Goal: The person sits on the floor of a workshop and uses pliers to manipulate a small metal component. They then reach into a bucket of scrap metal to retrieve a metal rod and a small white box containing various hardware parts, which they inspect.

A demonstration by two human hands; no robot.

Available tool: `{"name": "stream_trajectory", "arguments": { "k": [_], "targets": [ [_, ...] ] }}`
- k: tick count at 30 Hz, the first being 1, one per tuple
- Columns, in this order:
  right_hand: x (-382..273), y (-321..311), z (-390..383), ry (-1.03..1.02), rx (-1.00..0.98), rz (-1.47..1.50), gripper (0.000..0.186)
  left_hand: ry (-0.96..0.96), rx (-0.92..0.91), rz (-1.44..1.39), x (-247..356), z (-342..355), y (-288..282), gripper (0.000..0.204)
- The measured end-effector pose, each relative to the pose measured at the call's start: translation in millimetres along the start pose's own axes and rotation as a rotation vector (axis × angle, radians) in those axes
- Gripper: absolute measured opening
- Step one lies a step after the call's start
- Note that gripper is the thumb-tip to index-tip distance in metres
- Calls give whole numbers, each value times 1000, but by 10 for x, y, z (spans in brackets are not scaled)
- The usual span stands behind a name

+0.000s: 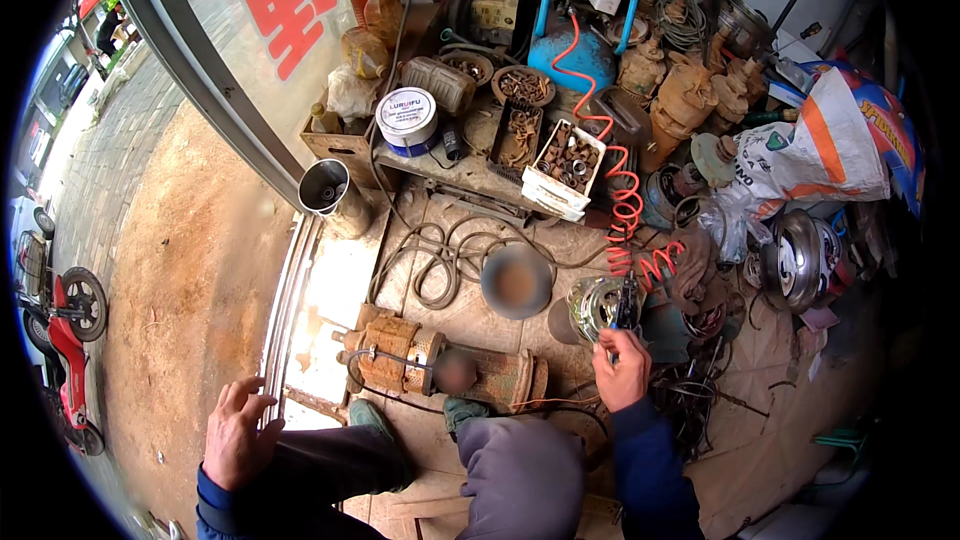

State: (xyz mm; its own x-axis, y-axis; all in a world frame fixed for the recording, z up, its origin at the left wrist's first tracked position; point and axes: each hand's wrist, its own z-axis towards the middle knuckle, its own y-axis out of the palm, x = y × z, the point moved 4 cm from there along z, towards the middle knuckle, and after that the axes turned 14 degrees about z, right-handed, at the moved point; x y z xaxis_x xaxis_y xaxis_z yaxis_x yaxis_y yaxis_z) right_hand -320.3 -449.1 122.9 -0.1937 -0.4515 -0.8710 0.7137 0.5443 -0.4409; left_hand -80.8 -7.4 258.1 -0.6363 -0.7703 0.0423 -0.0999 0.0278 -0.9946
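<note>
My left hand [238, 432] is raised at lower left with its fingers apart and nothing in them. My right hand [620, 368] has its fingers curled round the lower end of a black tool [626, 302] near the end of a red coiled hose [623, 203]. Behind that tool is a shiny metal vessel [590, 300]. Between my hands a rusty cylindrical pump or motor [385, 360] lies on its side, with a dark cable across it. My knees [520, 480] show below it.
A cluttered low bench [460, 176] holds bins of small parts [562, 165] and a blue compressor [560, 60]. A grey basin [515, 280], looped hoses [435, 265] and a metal cylinder [340, 210] are on the floor. Sacks [820, 150] pile at right. Beyond the left doorway stands a red motorbike [70, 360].
</note>
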Motion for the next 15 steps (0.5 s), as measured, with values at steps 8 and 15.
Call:
{"name": "stream_trajectory", "arguments": {
  "k": [8, 15],
  "targets": [
    [-37, 900, 1438, -63, -124, -11, 11, -39, -137, -19, -260, 316, 153, 29],
    [18, 1270, 3013, -163, -68, -166, 8, -5, -261, -124, -410, 488, 117, 43]
  ]
}}
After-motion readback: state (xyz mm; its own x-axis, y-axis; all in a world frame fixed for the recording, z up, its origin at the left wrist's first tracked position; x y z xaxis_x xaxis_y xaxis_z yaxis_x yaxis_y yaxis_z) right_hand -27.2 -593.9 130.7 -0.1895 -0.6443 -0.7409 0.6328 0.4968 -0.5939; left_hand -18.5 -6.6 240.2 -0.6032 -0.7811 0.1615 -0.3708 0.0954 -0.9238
